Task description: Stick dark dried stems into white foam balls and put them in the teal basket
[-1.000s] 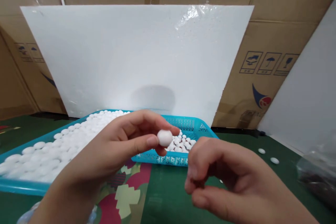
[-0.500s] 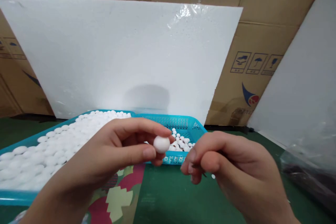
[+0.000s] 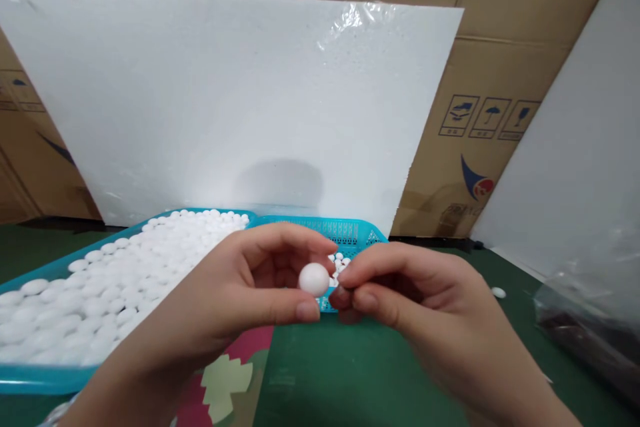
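Observation:
A small white ball [image 3: 314,279] is held between the thumb and fingers of my left hand [image 3: 260,280]. Just to its right, my right hand [image 3: 415,300] is closed in a pinch, its fingertips close to the ball. A small dark bit shows between the right thumb and forefinger, too little of it to name. Behind my hands stands a blue perforated basket [image 3: 345,230] with white balls [image 3: 341,262] in it, partly covered by my fingers.
On the left a large blue tray [image 3: 45,379] is filled with white balls [image 3: 125,273]. A white board [image 3: 250,100] leans on cardboard boxes [image 3: 505,67] behind. A clear plastic bag [image 3: 590,320] with dark contents lies right on the green surface [image 3: 320,373], near a white piece [image 3: 499,292].
My right hand has moved left and up, bringing its pinched fingertips beside the ball. My left hand has shifted slightly right with the ball.

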